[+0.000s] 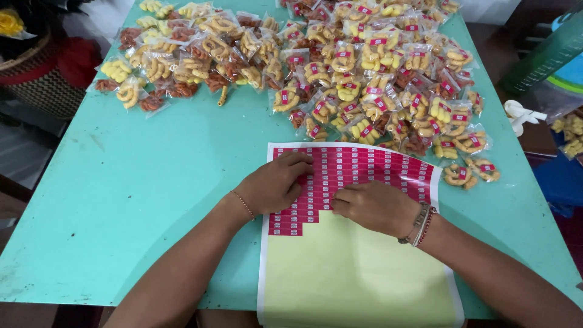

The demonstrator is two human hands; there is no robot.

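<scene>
On the sticker sheet, left hand and right hand palm-down, fingers curled, empty.

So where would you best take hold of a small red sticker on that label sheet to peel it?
Probably at a corner of a small red sticker on the stepped lower edge, approached from the bare yellow backing: there its edge is exposed, while the left hand steadies the sheet.

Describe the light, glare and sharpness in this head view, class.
Head view: soft, even light with faint shadows under the left hand and right hand; glare glints on the clear snack packets; the sticker sheet is sharp; edges bow slightly.
</scene>
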